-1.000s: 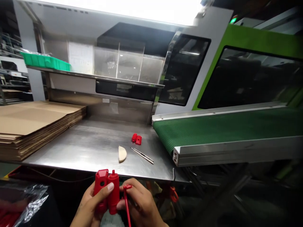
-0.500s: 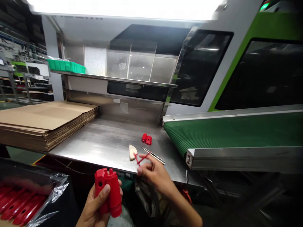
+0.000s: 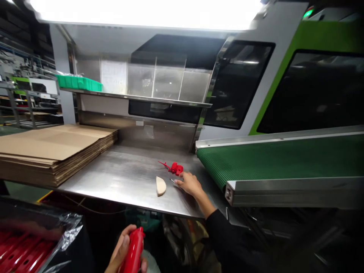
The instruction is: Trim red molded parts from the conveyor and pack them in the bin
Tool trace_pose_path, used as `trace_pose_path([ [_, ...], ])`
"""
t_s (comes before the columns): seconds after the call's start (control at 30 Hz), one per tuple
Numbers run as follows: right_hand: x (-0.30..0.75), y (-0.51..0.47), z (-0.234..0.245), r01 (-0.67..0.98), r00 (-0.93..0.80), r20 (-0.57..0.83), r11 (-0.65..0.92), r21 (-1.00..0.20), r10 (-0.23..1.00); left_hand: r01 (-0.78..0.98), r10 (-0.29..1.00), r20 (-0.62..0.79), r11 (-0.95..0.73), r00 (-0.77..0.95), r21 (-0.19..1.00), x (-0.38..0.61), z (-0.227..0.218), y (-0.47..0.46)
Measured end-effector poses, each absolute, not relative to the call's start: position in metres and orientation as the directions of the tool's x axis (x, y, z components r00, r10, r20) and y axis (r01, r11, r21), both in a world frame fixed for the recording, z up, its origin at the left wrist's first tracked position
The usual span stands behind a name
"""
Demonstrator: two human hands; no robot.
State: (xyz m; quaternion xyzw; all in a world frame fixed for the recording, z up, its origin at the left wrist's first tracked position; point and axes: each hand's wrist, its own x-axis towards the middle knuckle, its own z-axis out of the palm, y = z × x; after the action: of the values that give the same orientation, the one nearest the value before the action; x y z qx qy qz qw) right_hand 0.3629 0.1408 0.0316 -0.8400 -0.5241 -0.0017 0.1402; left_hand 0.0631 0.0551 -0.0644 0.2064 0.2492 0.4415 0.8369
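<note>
My left hand [image 3: 121, 250] is wrapped round a glossy red plastic part [image 3: 133, 250], held low in front of the table and now seen edge-on. Over the metal tabletop, my right hand [image 3: 191, 185] has its fingers closed on a slim metal pen-like tool [image 3: 172, 180]; only the tip shows, the rest is hidden under the hand. Just beyond the fingers lie small red plastic pieces [image 3: 176, 168], with a thin red sprue [image 3: 164, 164] at their left. A cream-coloured half-round block [image 3: 160, 186] rests left of the tool.
Flat cardboard sheets [image 3: 57, 142] are stacked on the table's left. A green conveyor belt [image 3: 270, 159] slopes up at right. At lower left stands a plastic-lined box [image 3: 68, 227] with several red parts [image 3: 31, 252]. A green tray [image 3: 79, 82] sits on the shelf above.
My right hand has let go of the thin red sprue beside the small red pieces and moved onto the metal tool. My left hand has lowered and turned the red part.
</note>
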Motion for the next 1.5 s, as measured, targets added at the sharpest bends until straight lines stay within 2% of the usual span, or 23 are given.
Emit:
trace_pose_path([
  [0.13,0.361,0.131,0.016,0.901,0.408,0.137,-0.375,-0.217,0.903,-0.695,0.839,-0.195,0.533,0.508,0.482,0.07,-0.027,0.043],
  [0.3,0.344,0.092,0.015,0.908,0.339,0.244,-0.247,-0.339,0.909,-0.713,0.827,-0.199,0.556,0.526,0.428,0.069,-0.009,0.033],
  [0.47,0.289,0.009,0.017,0.858,0.064,0.277,0.089,-0.506,0.959,-0.736,0.833,-0.19,0.55,0.52,0.394,0.067,-0.006,0.026],
  [0.53,0.261,-0.021,0.019,0.804,-0.076,0.339,0.259,-0.535,0.938,-0.734,0.825,-0.186,0.561,0.533,0.383,0.069,-0.001,0.022],
  [0.6,0.238,-0.041,0.023,0.761,-0.19,0.425,0.406,-0.505,0.885,-0.742,0.836,-0.218,0.547,0.503,0.387,0.071,0.005,0.017],
  [0.67,0.223,-0.052,0.03,0.766,-0.263,0.489,0.488,-0.419,0.832,-0.754,0.852,-0.286,0.522,0.439,0.399,0.072,0.013,0.01],
  [0.83,0.212,-0.056,0.042,0.849,-0.329,0.598,0.506,-0.152,0.731,-0.747,0.851,-0.408,0.501,0.332,0.437,0.069,0.033,-0.005],
  [0.93,0.207,-0.058,0.046,0.879,-0.33,0.649,0.473,-0.053,0.686,-0.734,0.852,-0.443,0.487,0.279,0.474,0.065,0.043,-0.013],
  [1.17,0.198,-0.064,0.049,0.901,-0.285,0.67,0.431,-0.058,0.686,-0.708,0.861,-0.403,0.492,0.309,0.508,0.057,0.036,-0.02],
  [1.37,0.194,-0.069,0.048,0.912,-0.286,0.662,0.409,-0.034,0.693,-0.683,0.891,-0.417,0.418,0.18,0.598,0.052,0.037,-0.021],
  [1.5,0.193,-0.068,0.045,0.888,-0.349,0.656,0.459,0.004,0.669,-0.676,0.9,-0.426,0.373,0.096,0.635,0.05,0.041,-0.023],
])
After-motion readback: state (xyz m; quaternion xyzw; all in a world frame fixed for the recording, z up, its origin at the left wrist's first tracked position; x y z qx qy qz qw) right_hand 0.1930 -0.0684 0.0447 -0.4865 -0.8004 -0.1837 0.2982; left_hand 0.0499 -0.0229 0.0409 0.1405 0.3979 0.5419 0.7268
